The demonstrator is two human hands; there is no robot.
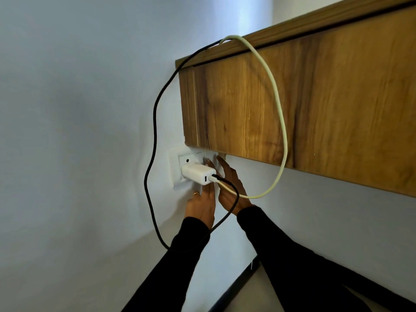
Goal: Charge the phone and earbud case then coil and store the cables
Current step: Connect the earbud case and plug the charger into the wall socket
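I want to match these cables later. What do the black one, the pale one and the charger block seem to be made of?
Black cable: probably braided fabric sheath, since it looks matte and faintly textured. Pale cable: smooth rubbery plastic, with a slight sheen. Charger block: glossy white hard plastic, with rounded moulded edges.

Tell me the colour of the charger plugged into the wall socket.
White charger, seen in the head view.

Wooden shelf [315,104] on white wall [78,109]
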